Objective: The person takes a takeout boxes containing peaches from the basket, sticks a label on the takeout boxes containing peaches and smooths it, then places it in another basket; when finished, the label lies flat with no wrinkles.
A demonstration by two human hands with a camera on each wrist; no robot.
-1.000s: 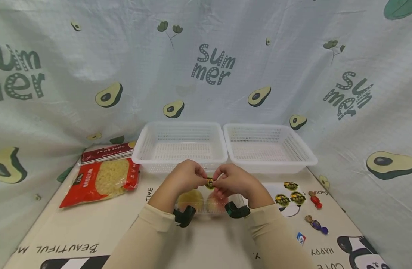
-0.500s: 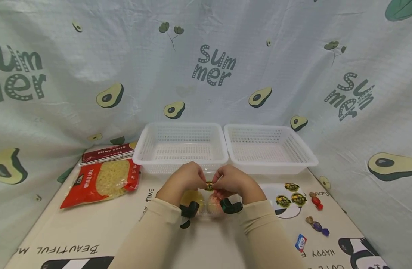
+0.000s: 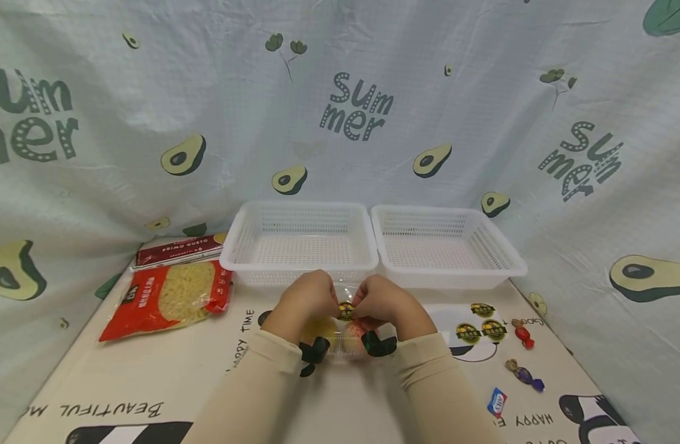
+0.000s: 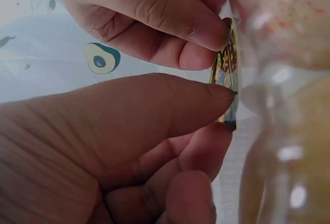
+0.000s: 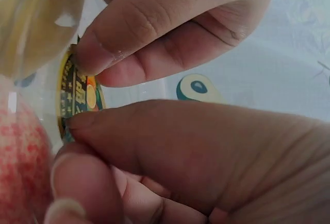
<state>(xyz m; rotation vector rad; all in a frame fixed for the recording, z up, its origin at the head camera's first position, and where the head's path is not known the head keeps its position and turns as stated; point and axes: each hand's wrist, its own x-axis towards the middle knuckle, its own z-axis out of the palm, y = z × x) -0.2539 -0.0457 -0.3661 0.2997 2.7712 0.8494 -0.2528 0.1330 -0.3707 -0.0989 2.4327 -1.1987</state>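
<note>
My left hand (image 3: pixel 311 302) and right hand (image 3: pixel 388 303) meet over a clear plastic box (image 3: pixel 344 356). Between them they pinch a small black and gold oval sticker (image 3: pixel 346 311) by its two ends, thumbs on its printed face. Both wrist views show the sticker (image 5: pixel 77 92) very near the box's transparent wall; whether it touches cannot be told. Inside the box sit a yellow round fruit (image 3: pixel 319 330) and a pink-speckled round fruit (image 5: pixel 19 157). My hands hide parts of the box and the fruit.
Two white plastic baskets (image 3: pixel 301 271) (image 3: pixel 447 280) stand behind the hands. At left lie a red pasta bag (image 3: pixel 173 296) and a spaghetti pack (image 3: pixel 179 250). A white sheet with several stickers (image 3: pixel 468 333), two wrapped candies (image 3: pixel 523 333) (image 3: pixel 524 375) and a small blue-red packet (image 3: pixel 497 402) lie right.
Both hands have come slightly lower and nearer the body, with the sticker still pinched between them. The forearms have drawn a little closer together. The view has shifted slightly.
</note>
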